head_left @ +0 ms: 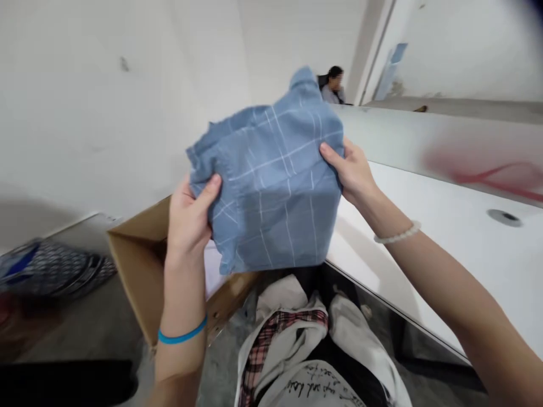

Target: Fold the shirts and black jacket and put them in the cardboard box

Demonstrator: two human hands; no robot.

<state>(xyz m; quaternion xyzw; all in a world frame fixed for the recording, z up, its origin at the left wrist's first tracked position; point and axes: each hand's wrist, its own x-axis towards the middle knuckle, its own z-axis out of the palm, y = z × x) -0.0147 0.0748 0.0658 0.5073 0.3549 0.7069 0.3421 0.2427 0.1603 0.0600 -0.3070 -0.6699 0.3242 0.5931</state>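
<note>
- My left hand [190, 217] pinches the left edge of the blue shirt [280, 192], thumb on the near face, fingers mostly hidden behind the cloth.
- My right hand [354, 169] grips the upper right edge the same way, so the shirt hangs between both hands.
- The shirt is up in front of me, above the gap between the open cardboard box [136, 265] on the left and the white counter [445, 249] on the right.
- It looks folded, but the left edge is bunched and a corner pokes up at the far top; I judge both want smoothing.
- To do this well, I would pull gently outward with both hands, enough to flatten the face without slipping the layers.
- I should pinch every layer together; I cannot tell whether my hidden fingers have them all.
- The lower edge hangs unsupported, so a loose grip could let the fold drop open.
- Level hands would help too: the top edge slopes up toward the right.
</note>
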